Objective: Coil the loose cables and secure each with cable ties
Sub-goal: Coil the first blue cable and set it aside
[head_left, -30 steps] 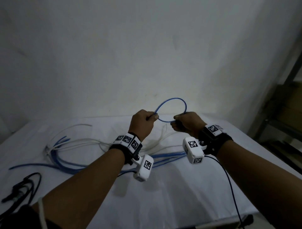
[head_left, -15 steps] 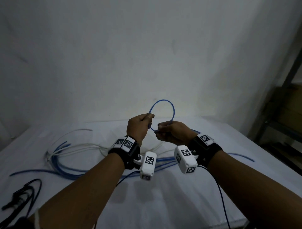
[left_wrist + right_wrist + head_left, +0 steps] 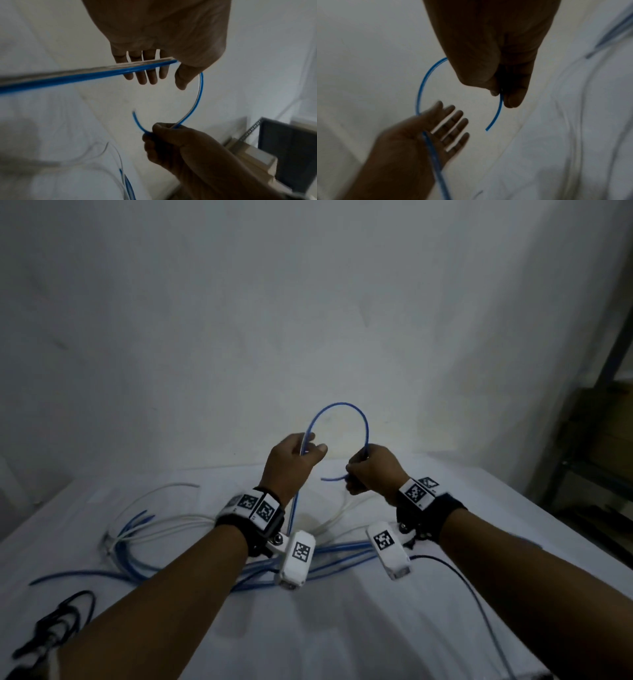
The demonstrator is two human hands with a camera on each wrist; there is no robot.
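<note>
A thin blue cable (image 3: 337, 404) arches in the air between my two hands, above the white-covered table (image 3: 376, 628). My left hand (image 3: 291, 463) has its fingers straight and spread; the cable (image 3: 420, 88) lies across its palm (image 3: 423, 135) beside the thumb and hangs down toward the table. My right hand (image 3: 373, 470) pinches the cable (image 3: 199, 97) a short way from its free end (image 3: 133, 112), which curls out below the fingers (image 3: 513, 100). No cable tie is visible.
A loose tangle of blue and white cables (image 3: 137, 542) sprawls over the table's left and middle. A black cable bundle (image 3: 58, 621) lies at the front left corner. Dark metal shelving (image 3: 599, 440) stands right of the table, a plain wall behind.
The small closed loop has opened into a wider arch as the hands moved apart. My left hand has opened its fingers off the cable; the right hand keeps its pinch.
</note>
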